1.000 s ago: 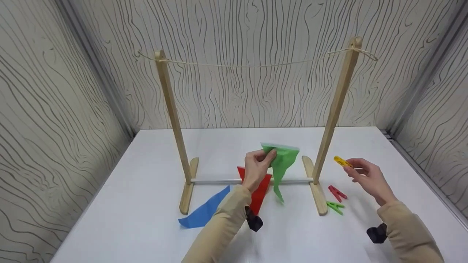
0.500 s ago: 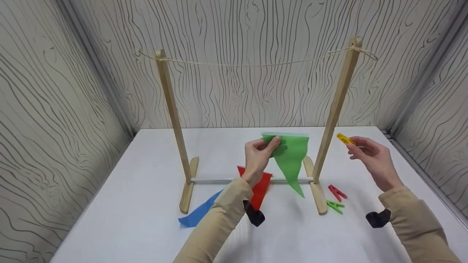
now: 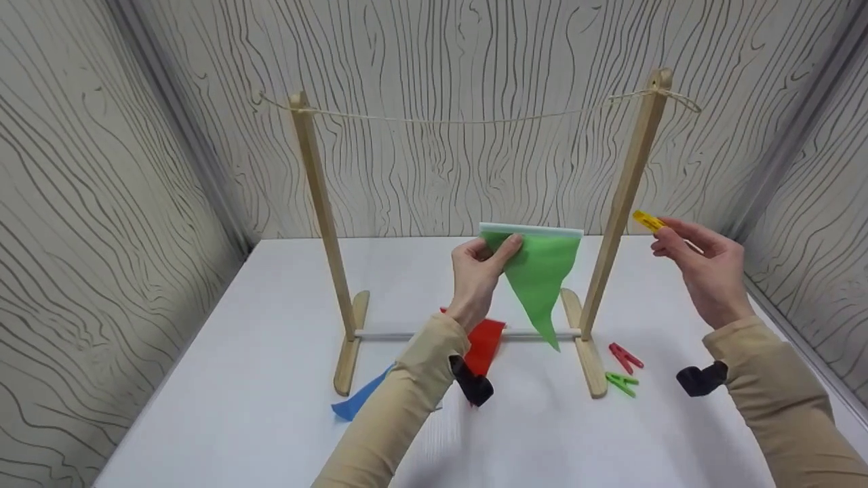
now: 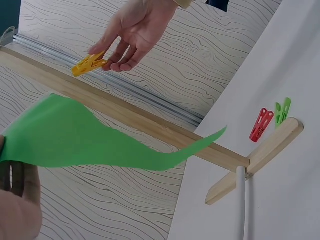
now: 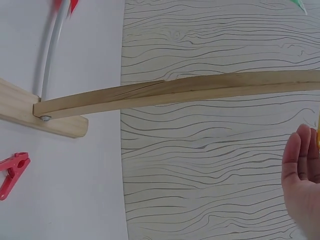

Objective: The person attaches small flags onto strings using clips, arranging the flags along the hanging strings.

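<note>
A green triangular pennant with a pale strip along its top edge hangs point down from my left hand, which pinches it near the upper left corner. My right hand pinches a yellow clothespin to the right of the right wooden post; the left wrist view also shows this clothespin between thumb and fingers. Above both hands a thin string spans the two posts. On the table a red pennant and a blue pennant lie partly hidden behind my left arm.
A red clothespin and a green clothespin lie beside the right foot of the wooden stand. Its left post and right post rise from the white table, joined low down by a white rod. Patterned panels stand behind.
Both hands have risen, the left with the green pennant and the right with the yellow clothespin. The pennant has swung out flatter, facing the head camera.
</note>
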Tool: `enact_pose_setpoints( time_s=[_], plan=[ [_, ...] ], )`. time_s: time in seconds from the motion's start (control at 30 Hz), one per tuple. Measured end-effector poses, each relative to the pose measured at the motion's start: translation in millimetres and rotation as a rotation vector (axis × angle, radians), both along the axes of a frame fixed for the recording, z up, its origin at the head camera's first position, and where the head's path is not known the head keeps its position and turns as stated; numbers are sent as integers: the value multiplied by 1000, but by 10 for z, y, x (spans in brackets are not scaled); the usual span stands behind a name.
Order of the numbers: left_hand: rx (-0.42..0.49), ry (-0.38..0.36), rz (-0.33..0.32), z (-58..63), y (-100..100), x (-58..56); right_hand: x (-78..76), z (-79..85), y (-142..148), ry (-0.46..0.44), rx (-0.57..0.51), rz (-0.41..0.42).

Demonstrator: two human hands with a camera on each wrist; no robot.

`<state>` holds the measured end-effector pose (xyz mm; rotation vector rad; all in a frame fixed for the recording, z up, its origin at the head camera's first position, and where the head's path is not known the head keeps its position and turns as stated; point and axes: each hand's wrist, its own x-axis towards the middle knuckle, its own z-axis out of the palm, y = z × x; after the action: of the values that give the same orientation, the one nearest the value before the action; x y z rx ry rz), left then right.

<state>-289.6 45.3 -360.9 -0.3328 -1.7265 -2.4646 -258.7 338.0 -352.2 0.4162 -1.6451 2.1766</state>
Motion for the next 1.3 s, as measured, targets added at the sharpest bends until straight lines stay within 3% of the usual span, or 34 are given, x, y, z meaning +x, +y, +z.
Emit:
enact_pose_setpoints(
  time_s=[0.37,0.67,0.9,1.3],
  plan=[
    [12,-38,20,167,8,-13,-27,139,-103,-2,-244,59],
    [-13,-21,57,288,-9,8,-57,278,-180,35,-296,27],
    [-19,48,87,424,-14,7,-78,473,-228,77,-410,57],
    [-29,56,88,605,-9,12,-106,849,-235,110,-663,142]
  ],
)
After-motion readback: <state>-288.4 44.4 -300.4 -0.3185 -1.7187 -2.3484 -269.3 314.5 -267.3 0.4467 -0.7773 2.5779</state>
